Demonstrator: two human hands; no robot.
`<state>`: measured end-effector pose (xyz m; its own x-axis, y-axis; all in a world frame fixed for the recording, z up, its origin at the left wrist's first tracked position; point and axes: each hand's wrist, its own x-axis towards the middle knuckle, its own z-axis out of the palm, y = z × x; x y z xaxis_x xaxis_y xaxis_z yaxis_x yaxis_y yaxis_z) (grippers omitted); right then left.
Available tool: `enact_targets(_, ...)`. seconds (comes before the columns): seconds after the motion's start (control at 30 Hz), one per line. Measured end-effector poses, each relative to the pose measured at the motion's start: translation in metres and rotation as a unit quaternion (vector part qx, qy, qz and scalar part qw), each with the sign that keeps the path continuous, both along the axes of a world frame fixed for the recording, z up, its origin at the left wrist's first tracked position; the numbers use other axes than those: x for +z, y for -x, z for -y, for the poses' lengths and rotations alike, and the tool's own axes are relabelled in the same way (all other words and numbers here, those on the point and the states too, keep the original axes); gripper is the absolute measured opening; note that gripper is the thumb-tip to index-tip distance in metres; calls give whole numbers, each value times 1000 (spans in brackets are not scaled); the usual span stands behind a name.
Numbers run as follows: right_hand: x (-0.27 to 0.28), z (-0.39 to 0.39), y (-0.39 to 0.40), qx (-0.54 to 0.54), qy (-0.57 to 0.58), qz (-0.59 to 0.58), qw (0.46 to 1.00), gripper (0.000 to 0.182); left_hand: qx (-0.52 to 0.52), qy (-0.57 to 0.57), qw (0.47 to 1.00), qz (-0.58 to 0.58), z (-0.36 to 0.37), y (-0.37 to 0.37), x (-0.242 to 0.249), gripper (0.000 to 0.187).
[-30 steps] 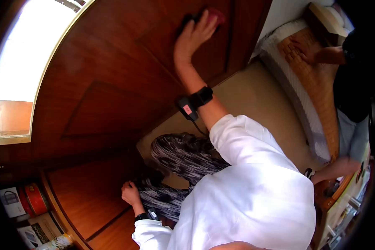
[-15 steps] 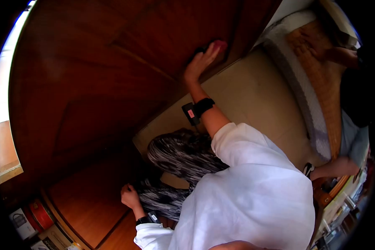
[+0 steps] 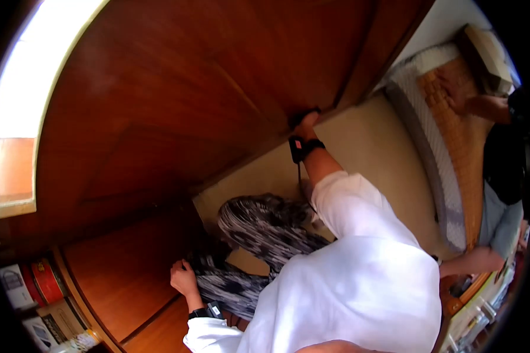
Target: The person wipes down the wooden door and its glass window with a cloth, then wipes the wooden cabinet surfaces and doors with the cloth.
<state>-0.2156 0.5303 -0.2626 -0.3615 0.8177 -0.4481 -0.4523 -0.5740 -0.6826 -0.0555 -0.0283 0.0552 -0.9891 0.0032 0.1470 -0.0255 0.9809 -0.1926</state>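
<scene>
My right hand reaches down to the lower part of a dark reddish-brown wooden door panel, near its bottom edge. Its fingers are bent against the wood and mostly in shadow. The pink-red cloth seen under them a moment ago is hidden now. A black strap with a small box sits on that wrist. My left hand is curled closed beside my knee in patterned trousers, close to another brown wooden panel. Nothing shows in it.
To the right, a bed with a woven brown mat has a grey padded side. Another person's hand rests on it. Pale floor lies between bed and door. Boxes stand at the lower left; a bright opening is above.
My right hand has moved down the door panel, toward its bottom edge, and the pink-red cloth has gone out of sight. My left hand stays by my knee. The view has shifted slightly.
</scene>
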Motion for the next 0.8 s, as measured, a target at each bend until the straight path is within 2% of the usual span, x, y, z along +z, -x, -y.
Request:
enact_targets(0.1,61,12,-5,3,156,-40,987,59,-45,-7,999,-13,1,-1,-2,18)
enact_targets(0.2,146,41,-1,-47,151,25,987,56,-55,-7,998,-16,3,0,-5,18)
enact_targets(0.27,215,61,3,-66,42,80,994,54,-57,-7,998,-17,1,0,-4,18)
enact_targets(0.33,286,78,-1,-76,-132,118,981,57,-59,-5,998,-15,0,-2,-2,18)
enact_targets(0.47,380,91,-6,-85,-280,141,946,56,-69,-9,997,-27,0,-1,-3,18)
enact_targets(0.5,395,91,-7,-95,-333,144,927,55,-70,-9,997,-32,1,-2,-4,17)
enact_targets(0.53,409,89,-8,-96,-333,142,927,55,-69,-10,997,-33,1,-2,-3,17)
enact_targets(0.6,431,87,-10,-108,-457,94,878,54,-59,-17,998,-28,0,-3,-3,17)
enact_targets(0.63,440,87,-7,-133,-466,82,871,52,-59,-17,998,-28,1,-4,-4,17)
enact_targets(0.77,427,103,-11,-121,-487,89,860,49,-65,-18,997,-39,5,-2,-7,18)
enact_targets(0.8,420,118,-14,-101,-537,86,833,45,-69,-13,997,-34,5,-1,-7,18)
